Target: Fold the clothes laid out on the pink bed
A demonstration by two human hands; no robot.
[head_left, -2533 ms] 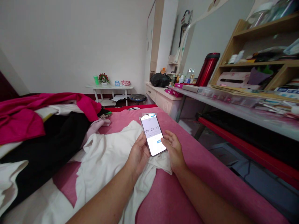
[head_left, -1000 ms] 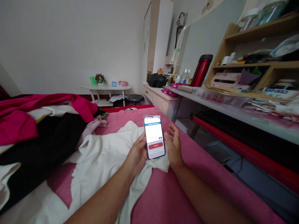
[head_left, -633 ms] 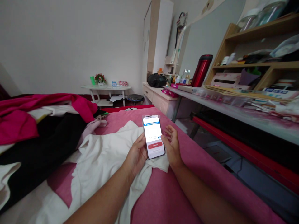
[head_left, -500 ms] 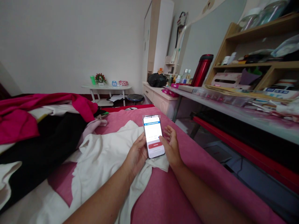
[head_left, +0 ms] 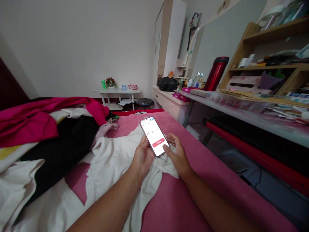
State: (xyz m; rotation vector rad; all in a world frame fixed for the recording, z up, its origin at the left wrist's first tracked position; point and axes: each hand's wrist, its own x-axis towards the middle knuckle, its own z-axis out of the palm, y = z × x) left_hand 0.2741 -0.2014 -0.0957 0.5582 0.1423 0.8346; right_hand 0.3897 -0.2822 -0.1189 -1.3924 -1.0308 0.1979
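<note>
Left hand [head_left: 142, 156]: curled, gripping smartphone [head_left: 154, 136]
Right hand [head_left: 180, 158]: loosely open, thumb over screen [head_left: 158, 151]
Progress: timer displayed; red button [head_left: 158, 142] press unclear

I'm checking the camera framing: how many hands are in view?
2. The left hand holds the phone at its left edge, partly hidden behind it; the right hand is at the phone's right, thumb over its lower part.
</note>
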